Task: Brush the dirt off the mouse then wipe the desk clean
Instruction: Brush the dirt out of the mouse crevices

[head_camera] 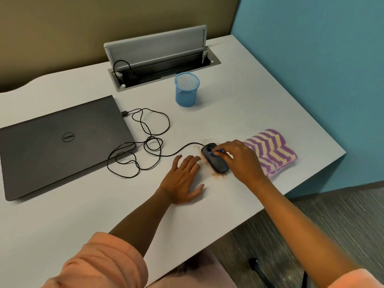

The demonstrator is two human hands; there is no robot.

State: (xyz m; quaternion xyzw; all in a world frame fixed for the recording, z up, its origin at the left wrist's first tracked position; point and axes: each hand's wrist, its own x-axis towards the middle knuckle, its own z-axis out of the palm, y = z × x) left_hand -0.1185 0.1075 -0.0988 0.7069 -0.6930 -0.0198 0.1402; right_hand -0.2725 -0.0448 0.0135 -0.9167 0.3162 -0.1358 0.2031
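Note:
A black wired mouse lies on the white desk with reddish-brown dirt scattered around it. My right hand is over the mouse's right side, its fingers pinched on a small blue brush that touches the mouse's top. Just left of the mouse, my left hand rests flat on the desk with fingers spread, its fingertips close to the mouse. A folded purple-and-cream striped cloth lies right behind my right hand.
A closed dark laptop sits at the left, with the mouse cable looped beside it. A blue mesh pen cup stands behind. An open cable hatch is at the back. The desk edge runs close on the right.

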